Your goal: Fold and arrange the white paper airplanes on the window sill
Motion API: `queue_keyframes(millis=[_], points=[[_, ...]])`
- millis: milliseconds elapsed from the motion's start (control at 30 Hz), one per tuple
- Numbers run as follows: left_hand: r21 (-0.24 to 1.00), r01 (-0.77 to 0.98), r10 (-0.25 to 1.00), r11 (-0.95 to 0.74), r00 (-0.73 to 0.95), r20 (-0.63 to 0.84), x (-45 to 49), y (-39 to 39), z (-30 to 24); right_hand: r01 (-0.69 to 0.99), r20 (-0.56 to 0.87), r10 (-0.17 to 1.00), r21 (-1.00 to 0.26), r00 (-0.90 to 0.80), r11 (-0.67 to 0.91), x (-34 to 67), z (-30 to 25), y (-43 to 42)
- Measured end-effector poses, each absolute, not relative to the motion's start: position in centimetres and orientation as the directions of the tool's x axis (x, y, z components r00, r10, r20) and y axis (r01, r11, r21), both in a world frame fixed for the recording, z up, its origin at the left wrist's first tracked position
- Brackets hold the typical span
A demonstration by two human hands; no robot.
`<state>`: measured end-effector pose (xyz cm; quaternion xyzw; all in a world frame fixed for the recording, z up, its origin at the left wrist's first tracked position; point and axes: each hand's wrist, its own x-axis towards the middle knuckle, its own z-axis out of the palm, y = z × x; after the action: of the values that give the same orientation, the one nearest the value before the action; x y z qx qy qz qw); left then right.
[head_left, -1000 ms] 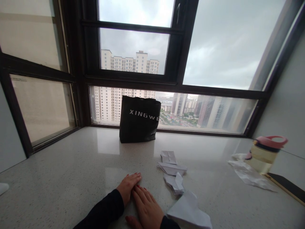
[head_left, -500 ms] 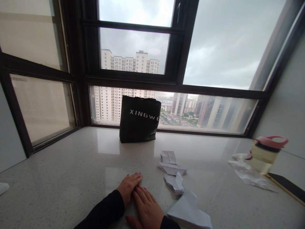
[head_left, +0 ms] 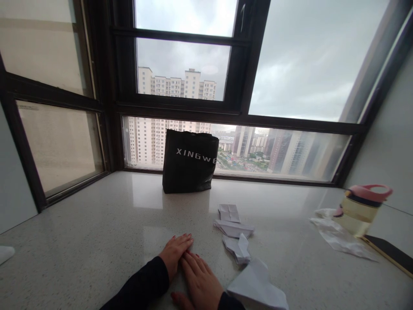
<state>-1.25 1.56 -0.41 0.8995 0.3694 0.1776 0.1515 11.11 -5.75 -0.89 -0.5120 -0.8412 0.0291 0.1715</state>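
Observation:
My left hand point(head_left: 176, 253) lies flat on the speckled white sill point(head_left: 97, 258), fingers stretched out and pointing right. Beside it, fingertips meeting the left hand, my right hand point(head_left: 201, 280) rests palm down with its thumb apart. Neither hand holds anything. Just right of the right hand is a large folded white paper point(head_left: 258, 284). Farther back, in a line, lie a smaller folded paper shape point(head_left: 237, 249), a long narrow folded paper point(head_left: 234, 228) and a squarish creased paper point(head_left: 229, 213).
A black bag point(head_left: 190, 165) with white lettering stands against the window. At the right are a bottle point(head_left: 359, 213) with a pink lid, a crumpled tissue point(head_left: 342, 239) and a phone point(head_left: 390, 254). A white object point(head_left: 5, 254) shows at the left edge.

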Motion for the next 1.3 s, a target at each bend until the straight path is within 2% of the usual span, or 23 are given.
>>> queue_keyframes(millis=[400, 1300], points=[[0.362, 0.592, 0.687, -0.720, 0.684, 0.246, -1.49, 1.66, -0.86, 0.852, 0.267, 0.868, -0.216, -0.419, 0.477, 11.04, -1.07, -5.70], [0.333, 0.611, 0.689, -0.718, 0.690, 0.221, -1.50, 1.68, -0.88, 0.858, 0.246, 0.875, -0.210, -0.417, 0.468, 10.98, -0.85, -5.78]])
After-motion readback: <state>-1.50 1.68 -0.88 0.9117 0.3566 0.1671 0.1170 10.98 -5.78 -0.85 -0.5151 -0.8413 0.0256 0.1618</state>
